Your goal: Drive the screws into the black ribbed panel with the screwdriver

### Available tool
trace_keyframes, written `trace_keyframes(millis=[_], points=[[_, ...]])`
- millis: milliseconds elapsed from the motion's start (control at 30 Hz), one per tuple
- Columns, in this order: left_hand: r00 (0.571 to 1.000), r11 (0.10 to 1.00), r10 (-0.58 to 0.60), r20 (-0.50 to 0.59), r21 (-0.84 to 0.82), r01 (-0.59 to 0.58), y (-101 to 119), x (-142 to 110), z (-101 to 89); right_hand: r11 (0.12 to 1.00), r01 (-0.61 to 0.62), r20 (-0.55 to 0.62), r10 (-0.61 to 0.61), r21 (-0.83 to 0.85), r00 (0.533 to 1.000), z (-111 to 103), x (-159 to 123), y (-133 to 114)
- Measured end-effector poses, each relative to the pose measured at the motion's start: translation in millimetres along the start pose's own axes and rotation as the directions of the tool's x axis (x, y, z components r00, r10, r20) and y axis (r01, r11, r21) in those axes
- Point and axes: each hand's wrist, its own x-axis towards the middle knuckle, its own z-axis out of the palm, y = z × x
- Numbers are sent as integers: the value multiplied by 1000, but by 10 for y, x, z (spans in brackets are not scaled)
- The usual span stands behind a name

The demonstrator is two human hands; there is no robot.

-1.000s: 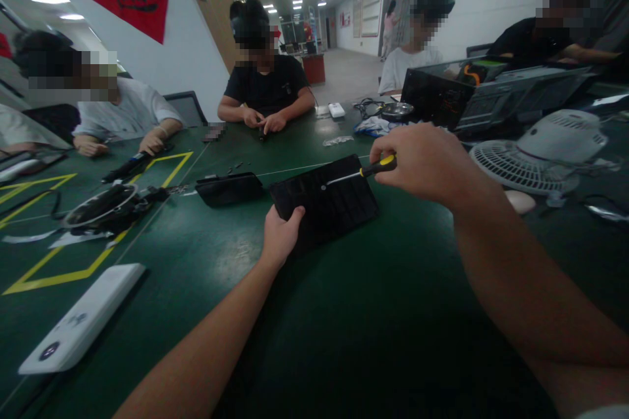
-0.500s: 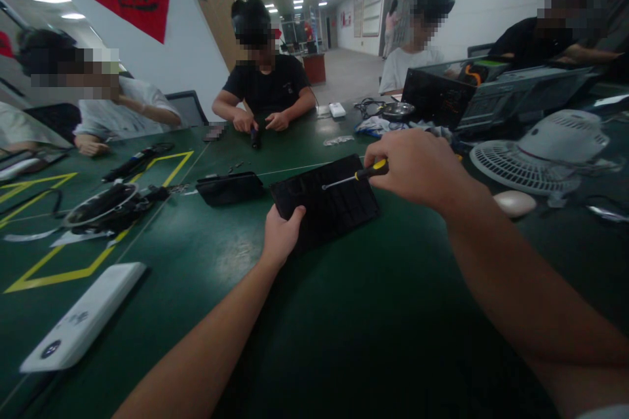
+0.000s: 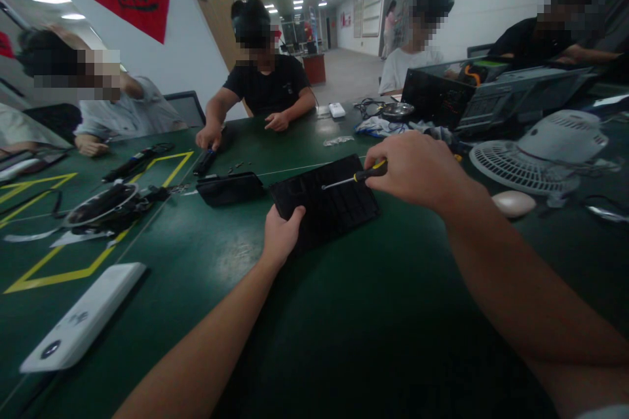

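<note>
A flat black panel [image 3: 339, 209] with raised ribs or slots lies on the green table in front of me; its exact kind is too dark to tell. My left hand [image 3: 282, 229] grips its left edge, thumb on top and fingers hidden beneath. Between the thumb and fingers of my right hand [image 3: 417, 170] is a screwdriver [image 3: 362, 175] with a yellow and black handle. Its metal shaft points left, with the tip over the upper middle of the panel; whether it touches cannot be made out.
Left of the panel sits a black case [image 3: 230, 188]. A white device [image 3: 83, 317] lies near left, with cables [image 3: 105, 206] behind it. To the right are a white fan [image 3: 545, 150], a pale mouse [image 3: 514, 203] and an open computer case [image 3: 521, 95]. Several people sit around the table [image 3: 314, 334].
My hands, the panel and the screwdriver look almost unmoved. Across the table, a person's hand has shifted a dark tool leftward, beside the black case. The person at left has raised an arm.
</note>
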Motion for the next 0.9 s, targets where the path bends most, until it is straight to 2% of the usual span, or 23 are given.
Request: trace_keyframes(millis=[467,900], points=[[1000,998,10,-28,61,-8,60,-24,6,998,-57,45,59,-41,997,4,-11,4],[1000,999,-4,-14,54,5,67,-38,6,1000,-17,27,16,12,999,24,11,66]])
